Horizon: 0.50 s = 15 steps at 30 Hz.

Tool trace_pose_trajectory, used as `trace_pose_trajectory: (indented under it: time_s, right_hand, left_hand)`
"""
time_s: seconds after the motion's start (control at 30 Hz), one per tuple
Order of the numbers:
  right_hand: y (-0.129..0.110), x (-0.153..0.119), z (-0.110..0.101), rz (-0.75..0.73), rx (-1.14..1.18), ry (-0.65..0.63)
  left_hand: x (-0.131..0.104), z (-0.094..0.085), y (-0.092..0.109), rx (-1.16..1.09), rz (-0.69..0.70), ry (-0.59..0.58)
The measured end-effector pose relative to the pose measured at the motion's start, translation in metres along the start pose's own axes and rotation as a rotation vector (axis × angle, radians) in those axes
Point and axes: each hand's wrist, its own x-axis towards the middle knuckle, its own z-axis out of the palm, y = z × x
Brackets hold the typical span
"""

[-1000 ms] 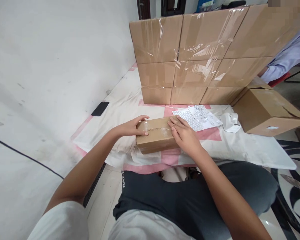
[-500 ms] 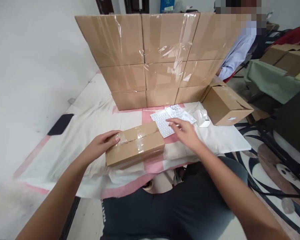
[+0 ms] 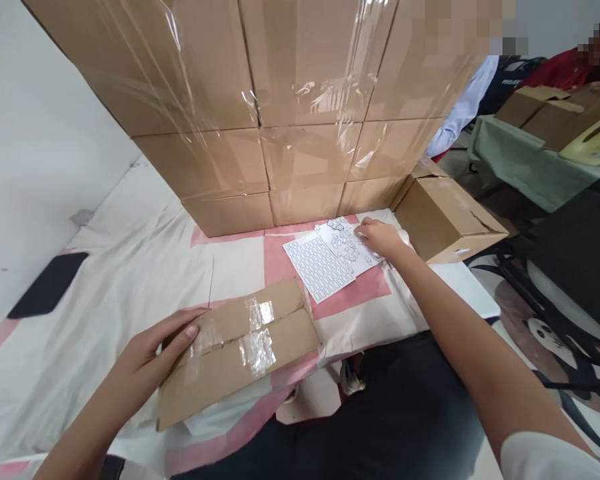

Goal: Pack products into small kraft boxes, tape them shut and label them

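Note:
A taped cardboard box lies on the cloth at the front. My left hand grips its left end, with the thumb on top by the clear tape and the fingers along the far edge. Beyond the box, a white sheet printed with rows of small outlined labels overlaps a second white sheet strewn with small outlined pieces. My right hand is over the right part of that second sheet, its fingers bent together at the paper. What its fingertips hold, if anything, is hidden.
A wall of taped cardboard boxes stands behind the sheets. An open carton sits at the right, and a dark flat pad at the left. A pale sleeve of another person shows behind the wall.
My view has moved closer and lower. My right hand has gone from the label sheet to the other sheet's right side. My left hand stays on the box, which now appears nearer.

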Motion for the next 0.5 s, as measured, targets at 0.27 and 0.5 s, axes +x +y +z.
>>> trace_pose_trajectory:
  time_s: [0.27,0.5]
  right_hand:
    - [-0.017,0.011,0.007,0.135,0.011,-0.051]
    - [-0.030,-0.026,-0.032,0.226,0.179,0.314]
  left_hand:
    - [-0.003,0.001,-0.010,0.045,-0.008,0.033]
    - [-0.001,0.000,-0.006,0.012,-0.025,0.009]
